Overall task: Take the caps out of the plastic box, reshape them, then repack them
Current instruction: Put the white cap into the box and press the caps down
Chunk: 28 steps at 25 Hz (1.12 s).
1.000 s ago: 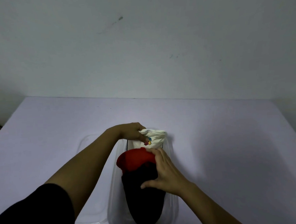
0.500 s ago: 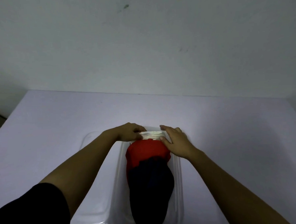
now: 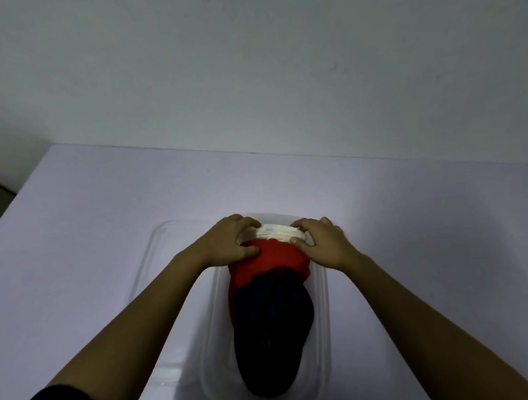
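Observation:
A clear plastic box (image 3: 322, 313) lies lengthwise on the table in front of me. Three caps are nested in it: a dark navy cap (image 3: 273, 334) nearest me, a red cap (image 3: 272, 257) behind it, and a white cap (image 3: 276, 231) at the far end, only its top edge showing. My left hand (image 3: 231, 242) presses on the left side of the white and red caps, fingers curled over them. My right hand (image 3: 323, 242) pinches the right side of the white cap at the box's far rim.
A clear lid (image 3: 156, 266) lies flat on the table just left of the box, partly under my left forearm. The white table (image 3: 426, 237) ends at a grey wall behind, and its left edge drops off at the far left.
The white cap has been pushed down into the far end of the box. My right hand left the navy cap and moved up to the white cap's right side.

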Each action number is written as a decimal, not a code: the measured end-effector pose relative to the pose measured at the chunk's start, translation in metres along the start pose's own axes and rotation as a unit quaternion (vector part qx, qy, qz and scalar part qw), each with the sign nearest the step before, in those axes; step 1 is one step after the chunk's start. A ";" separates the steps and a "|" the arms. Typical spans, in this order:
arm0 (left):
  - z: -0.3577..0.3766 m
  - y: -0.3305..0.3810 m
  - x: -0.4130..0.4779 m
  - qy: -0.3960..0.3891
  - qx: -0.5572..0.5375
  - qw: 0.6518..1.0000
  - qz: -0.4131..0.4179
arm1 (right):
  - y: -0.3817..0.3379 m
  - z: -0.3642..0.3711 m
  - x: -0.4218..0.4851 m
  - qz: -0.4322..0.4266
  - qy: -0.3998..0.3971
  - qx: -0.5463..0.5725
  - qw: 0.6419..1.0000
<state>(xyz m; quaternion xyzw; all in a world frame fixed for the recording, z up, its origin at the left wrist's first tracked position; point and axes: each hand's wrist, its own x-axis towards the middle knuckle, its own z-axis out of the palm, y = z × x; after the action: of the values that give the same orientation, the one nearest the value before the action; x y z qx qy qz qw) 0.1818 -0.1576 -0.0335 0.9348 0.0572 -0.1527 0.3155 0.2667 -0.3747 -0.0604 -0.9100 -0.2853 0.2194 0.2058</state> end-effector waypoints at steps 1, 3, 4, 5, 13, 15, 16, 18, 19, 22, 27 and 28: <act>0.004 -0.001 -0.005 0.006 0.014 1.000 -0.006 | 0.000 0.003 0.001 0.005 0.001 0.000 1.000; 0.010 -0.003 -0.008 0.017 0.009 1.000 -0.019 | -0.001 0.009 0.002 0.019 0.020 -0.001 1.000; 0.012 -0.005 -0.009 0.013 0.001 1.000 -0.023 | -0.002 0.011 0.002 0.026 0.031 -0.016 0.999; 0.015 -0.006 -0.011 0.005 0.001 1.000 -0.031 | -0.002 0.012 0.002 0.031 0.041 -0.038 0.998; 0.021 -0.002 -0.064 0.174 -0.094 0.980 0.000 | -0.009 0.018 -0.052 0.016 0.174 0.091 0.980; 0.029 -0.004 -0.089 0.096 -0.128 0.987 0.008 | -0.013 0.025 -0.082 0.017 0.085 0.145 0.986; 0.037 -0.005 -0.097 0.043 -0.132 0.990 0.003 | -0.015 0.031 -0.092 0.007 0.033 0.154 0.988; 0.049 -0.008 -0.102 -0.009 -0.109 0.994 -0.008 | -0.019 0.043 -0.101 -0.011 -0.015 0.139 0.990; 0.051 -0.007 -0.100 -0.005 -0.101 0.995 -0.018 | -0.022 0.045 -0.100 -0.001 -0.010 0.137 0.991; 0.052 -0.006 -0.093 0.026 -0.063 0.996 -0.063 | -0.030 0.040 -0.090 0.040 0.038 0.135 0.989; 0.067 0.005 -0.091 0.079 -0.011 0.992 -0.099 | -0.032 0.040 -0.085 0.056 -0.017 0.061 0.996; 0.069 0.008 -0.091 0.099 -0.041 0.990 -0.093 | -0.031 0.040 -0.086 0.051 -0.015 0.060 0.997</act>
<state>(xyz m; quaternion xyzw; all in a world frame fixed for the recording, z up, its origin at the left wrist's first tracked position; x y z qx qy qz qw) 0.0801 -0.2067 -0.0523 0.9223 0.1811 -0.0858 0.3305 0.1690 -0.3934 -0.0531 -0.9059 -0.2282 0.2596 0.2447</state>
